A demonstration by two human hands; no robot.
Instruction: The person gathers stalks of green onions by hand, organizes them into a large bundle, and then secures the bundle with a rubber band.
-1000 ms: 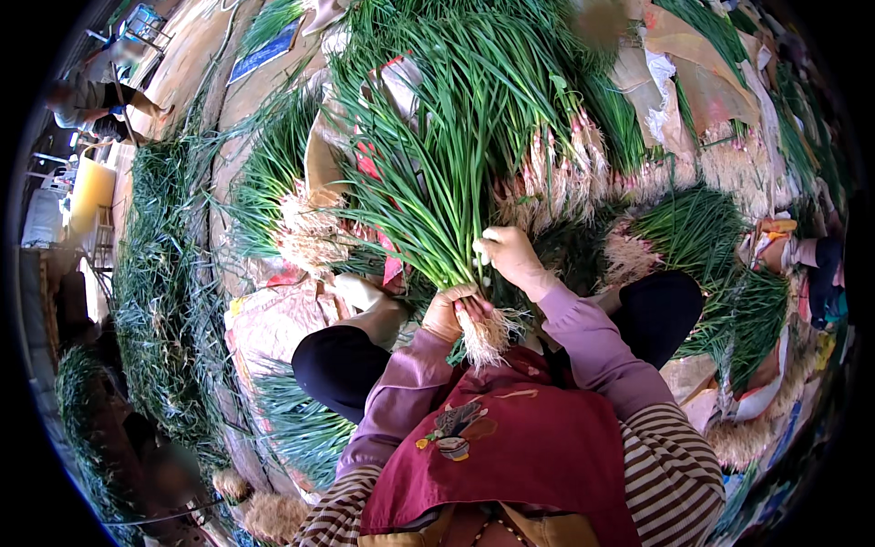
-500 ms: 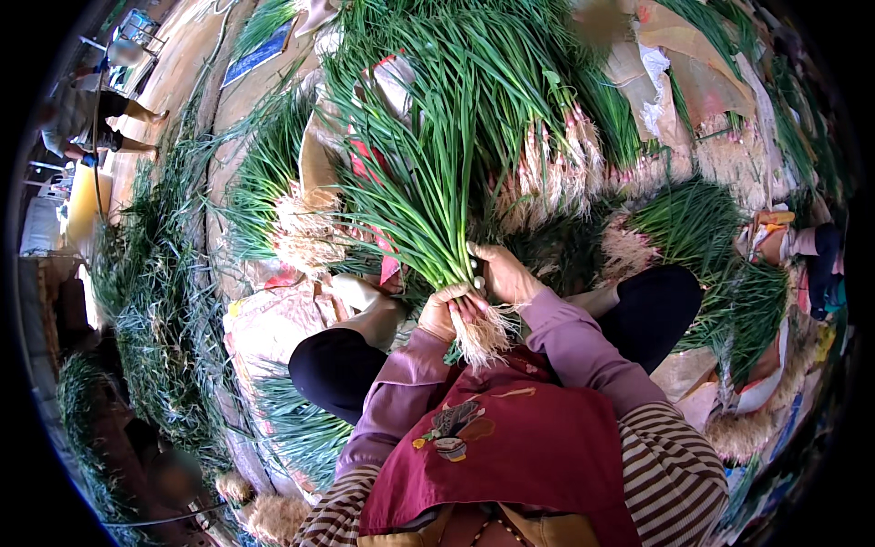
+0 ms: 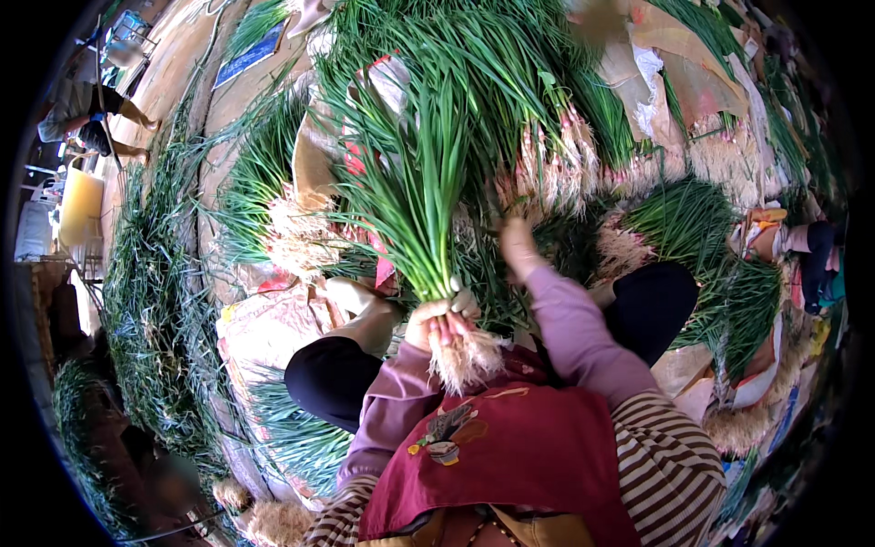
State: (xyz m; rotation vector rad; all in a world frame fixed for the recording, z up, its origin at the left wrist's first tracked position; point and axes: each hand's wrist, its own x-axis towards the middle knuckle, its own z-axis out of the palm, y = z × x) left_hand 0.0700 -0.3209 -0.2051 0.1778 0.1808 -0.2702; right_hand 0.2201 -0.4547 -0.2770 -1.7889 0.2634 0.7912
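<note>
My left hand point(image 3: 439, 316) is closed around the lower stalks of a bunch of spring onions point(image 3: 432, 232), just above its pale roots. The long green leaves fan upward and away from me, while the roots hang over my red apron point(image 3: 529, 428). Off to the right of the bunch, my right hand point(image 3: 517, 244) is apart from it and blurred by motion, so its fingers do not show clearly. Nearest to it is a heap of spring onions point(image 3: 558, 150) with pinkish stems and white roots facing me.
More spring onions point(image 3: 296, 223) lie at the left, and another heap point(image 3: 684, 219) at the right. Loose green leaves point(image 3: 164, 319) cover the ground on the far left. A pinkish sack point(image 3: 273, 328) lies beside my left foot. A person point(image 3: 91, 118) stands at the far upper left.
My right hand has let go of the bunch and moved up and away from it. My left hand, still holding the bunch, has shifted slightly left and closer to me.
</note>
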